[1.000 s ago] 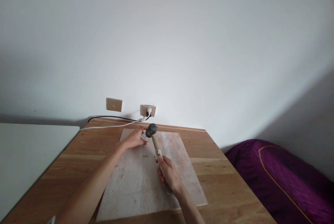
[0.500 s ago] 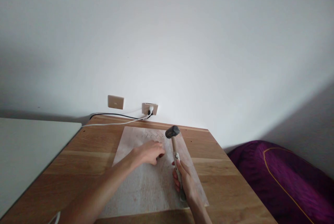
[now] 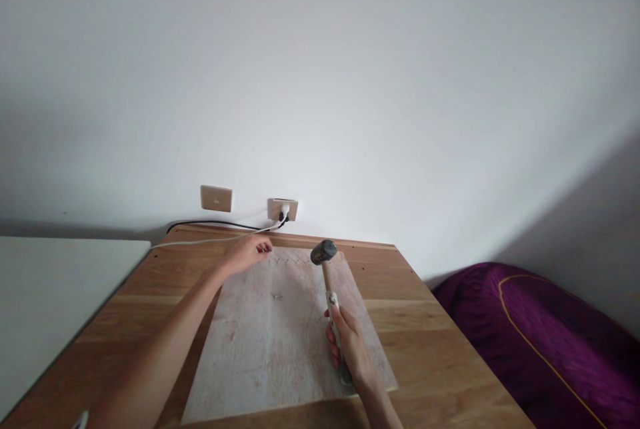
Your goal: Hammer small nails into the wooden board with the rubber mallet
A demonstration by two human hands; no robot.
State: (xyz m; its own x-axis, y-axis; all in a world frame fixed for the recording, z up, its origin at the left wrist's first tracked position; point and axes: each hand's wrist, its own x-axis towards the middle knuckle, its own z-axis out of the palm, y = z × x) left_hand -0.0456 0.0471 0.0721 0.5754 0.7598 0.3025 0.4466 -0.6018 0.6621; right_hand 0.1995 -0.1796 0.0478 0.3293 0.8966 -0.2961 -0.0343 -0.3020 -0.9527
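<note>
My right hand is wrapped around the handle of a hammer, whose dark head is raised over the far right of a pale wooden board. Along the board's far edge runs a row of small nails. At the left end of that row, my left hand has its fingers curled together; whatever is between them is too small to make out. A few loose nails lie on the board between the hands.
The board lies on a wooden table against a white wall. A wall socket holds plugs, with a white cable and a black one trailing left. A white surface adjoins on the left; a purple beanbag-like item sits right.
My left hand has moved left and away from me, from the board's middle to its far left corner, uncovering the loose nails. The right hand still holds the hammer up.
</note>
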